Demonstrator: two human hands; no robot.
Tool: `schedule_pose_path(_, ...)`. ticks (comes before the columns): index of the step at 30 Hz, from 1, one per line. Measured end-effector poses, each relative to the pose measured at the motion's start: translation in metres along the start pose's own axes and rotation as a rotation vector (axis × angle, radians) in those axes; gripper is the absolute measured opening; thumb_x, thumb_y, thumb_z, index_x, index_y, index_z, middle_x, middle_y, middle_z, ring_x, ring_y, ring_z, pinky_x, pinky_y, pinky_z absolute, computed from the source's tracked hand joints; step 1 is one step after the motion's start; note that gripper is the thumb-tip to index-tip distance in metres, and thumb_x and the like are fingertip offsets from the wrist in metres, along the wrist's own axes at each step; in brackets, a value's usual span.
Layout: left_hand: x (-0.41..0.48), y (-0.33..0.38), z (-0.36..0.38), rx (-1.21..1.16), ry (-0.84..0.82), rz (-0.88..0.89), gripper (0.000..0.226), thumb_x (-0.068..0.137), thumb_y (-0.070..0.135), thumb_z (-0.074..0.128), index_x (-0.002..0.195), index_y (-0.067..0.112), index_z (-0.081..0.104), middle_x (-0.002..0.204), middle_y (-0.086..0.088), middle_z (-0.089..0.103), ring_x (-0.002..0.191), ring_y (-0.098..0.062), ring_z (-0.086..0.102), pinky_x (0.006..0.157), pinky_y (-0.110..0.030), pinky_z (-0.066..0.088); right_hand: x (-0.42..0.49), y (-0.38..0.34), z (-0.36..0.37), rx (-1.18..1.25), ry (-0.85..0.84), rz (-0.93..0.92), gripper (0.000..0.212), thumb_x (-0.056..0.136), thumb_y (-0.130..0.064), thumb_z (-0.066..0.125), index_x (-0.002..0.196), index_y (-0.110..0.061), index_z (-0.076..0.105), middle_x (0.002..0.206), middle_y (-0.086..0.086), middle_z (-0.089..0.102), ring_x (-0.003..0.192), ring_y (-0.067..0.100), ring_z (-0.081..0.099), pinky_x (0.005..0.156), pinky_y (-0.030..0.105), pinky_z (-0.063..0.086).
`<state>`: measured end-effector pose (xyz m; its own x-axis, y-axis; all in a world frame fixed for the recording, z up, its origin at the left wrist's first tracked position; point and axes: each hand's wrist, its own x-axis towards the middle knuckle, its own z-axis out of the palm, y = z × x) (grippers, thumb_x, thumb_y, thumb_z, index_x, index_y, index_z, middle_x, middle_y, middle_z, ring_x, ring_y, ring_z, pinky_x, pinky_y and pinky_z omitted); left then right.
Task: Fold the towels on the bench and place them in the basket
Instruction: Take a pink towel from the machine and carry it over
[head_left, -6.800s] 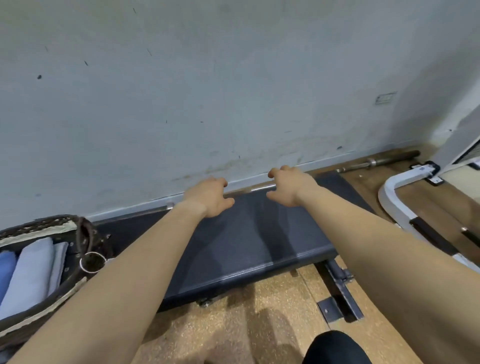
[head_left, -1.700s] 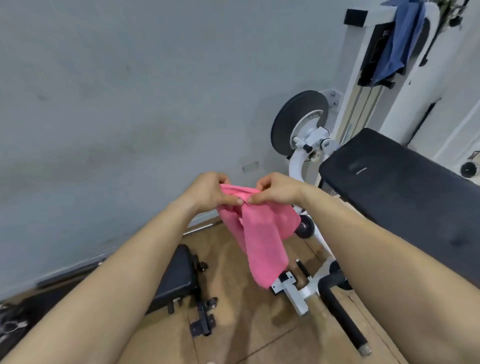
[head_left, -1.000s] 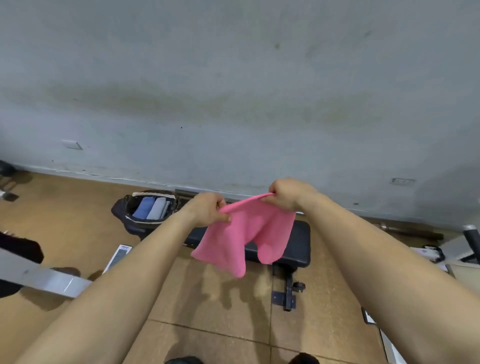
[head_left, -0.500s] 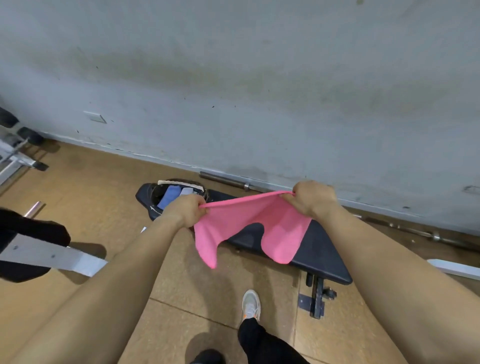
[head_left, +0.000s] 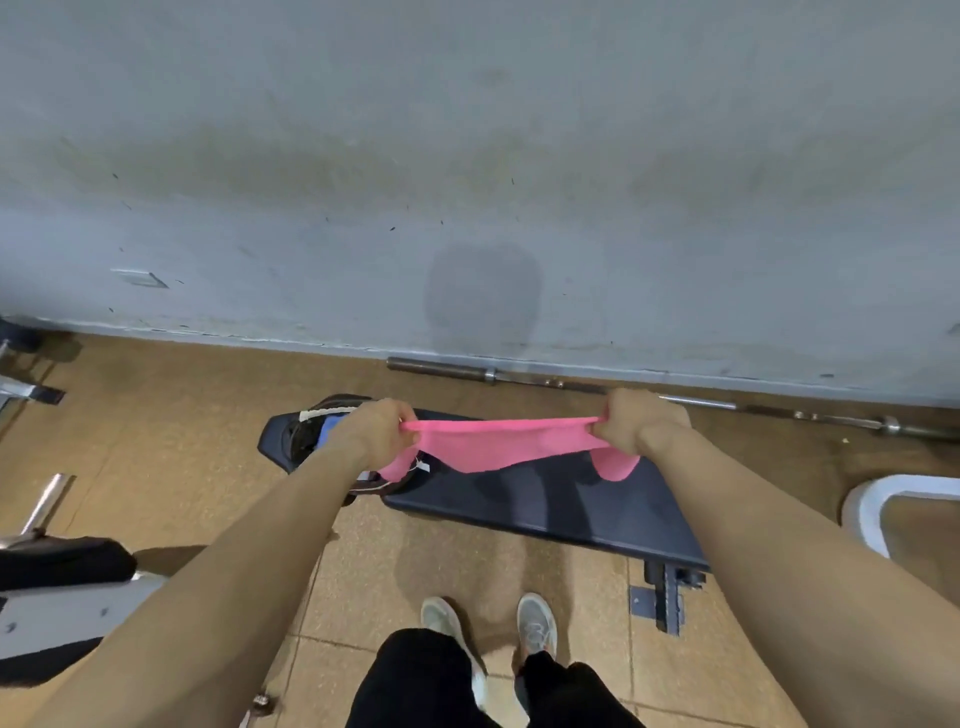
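Pinching the pink towel (head_left: 498, 441) by both top corners above the worktop (head_left: 545, 501), left hand (head_left: 376, 431) and right hand (head_left: 636, 426) suit seemingly light, limp cloth.

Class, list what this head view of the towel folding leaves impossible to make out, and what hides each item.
Head view throughout.
1. Basket contents: left hand and forearm cover most of it.
2. Towel corners: buried in the left and right hand.
3. Bench, right end: behind the right forearm.
4. White frame: cut by the right edge.
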<state>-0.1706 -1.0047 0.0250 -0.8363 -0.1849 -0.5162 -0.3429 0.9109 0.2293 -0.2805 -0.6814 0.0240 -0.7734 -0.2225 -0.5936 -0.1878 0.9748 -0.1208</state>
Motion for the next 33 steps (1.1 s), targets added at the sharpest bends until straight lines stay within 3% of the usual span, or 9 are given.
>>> schedule_pose_path(4, 0.017, 0.0, 0.002, 0.036, -0.033, 0.088, 0.012, 0.095, 0.025, 0.057, 0.1, 0.024, 0.067, 0.101, 0.0, 0.07, 0.094, -0.025, 0.063, 0.084, -0.039, 0.052, -0.006, 0.01, 0.012, 0.052, -0.013, 0.087, 0.026, 0.087, -0.05, 0.054, 0.084, -0.024, 0.06, 0.09, 0.0, 0.063, 0.086, 0.024, 0.063, 0.076, 0.035, 0.052)
schedule_pose_path(10, 0.034, -0.021, 0.026, 0.12, -0.135, 0.249, 0.006, 0.093, 0.035, 0.058, 0.091, 0.035, 0.064, 0.095, 0.007, 0.067, 0.087, -0.019, 0.06, 0.084, -0.039, 0.05, -0.033, 0.001, 0.054, 0.174, -0.029, 0.231, 0.035, 0.089, -0.053, 0.054, 0.092, -0.021, 0.068, 0.081, -0.001, 0.066, 0.08, 0.024, 0.065, 0.074, 0.036, 0.054)
schedule_pose_path(14, 0.035, -0.053, 0.054, 0.151, -0.273, 0.343, 0.023, 0.094, 0.04, 0.06, 0.085, 0.02, 0.065, 0.084, 0.0, 0.066, 0.08, -0.021, 0.061, 0.072, -0.036, 0.047, -0.062, -0.021, 0.09, 0.194, -0.049, 0.345, 0.033, 0.084, -0.054, 0.056, 0.086, -0.023, 0.065, 0.083, -0.001, 0.066, 0.078, 0.022, 0.064, 0.067, 0.032, 0.048)
schedule_pose_path(20, 0.035, -0.082, 0.088, 0.192, -0.399, 0.362, 0.041, 0.096, 0.046, 0.057, 0.063, 0.021, 0.056, 0.066, -0.001, 0.055, 0.068, -0.021, 0.053, 0.057, -0.031, 0.034, -0.084, -0.024, 0.132, 0.163, -0.104, 0.419, 0.035, 0.088, -0.056, 0.055, 0.085, -0.022, 0.061, 0.082, -0.004, 0.061, 0.08, 0.022, 0.061, 0.066, 0.032, 0.044)
schedule_pose_path(25, 0.062, -0.07, 0.118, 0.095, -0.367, 0.327, 0.029, 0.096, 0.032, 0.057, 0.077, 0.014, 0.067, 0.079, -0.007, 0.066, 0.076, -0.025, 0.058, 0.064, -0.03, 0.039, -0.052, -0.003, 0.147, 0.135, -0.093, 0.409, 0.031, 0.095, -0.05, 0.05, 0.085, -0.02, 0.056, 0.082, -0.001, 0.056, 0.083, 0.028, 0.058, 0.07, 0.034, 0.044)
schedule_pose_path(29, 0.107, -0.05, 0.155, 0.003, -0.287, 0.267, 0.016, 0.095, 0.025, 0.056, 0.095, 0.021, 0.072, 0.095, -0.001, 0.073, 0.091, -0.023, 0.065, 0.081, -0.032, 0.05, 0.006, 0.028, 0.156, 0.112, -0.076, 0.392, 0.032, 0.091, -0.046, 0.055, 0.082, -0.016, 0.059, 0.078, 0.001, 0.058, 0.076, 0.026, 0.06, 0.064, 0.032, 0.048)
schedule_pose_path(33, 0.172, -0.034, 0.199, -0.138, -0.185, 0.176, 0.006, 0.092, 0.026, 0.064, 0.093, 0.023, 0.07, 0.092, 0.003, 0.069, 0.086, -0.018, 0.063, 0.075, -0.03, 0.046, 0.088, 0.063, 0.179, 0.107, -0.05, 0.358, 0.026, 0.088, -0.038, 0.06, 0.078, -0.015, 0.059, 0.076, 0.003, 0.061, 0.07, 0.025, 0.061, 0.052, 0.028, 0.042)
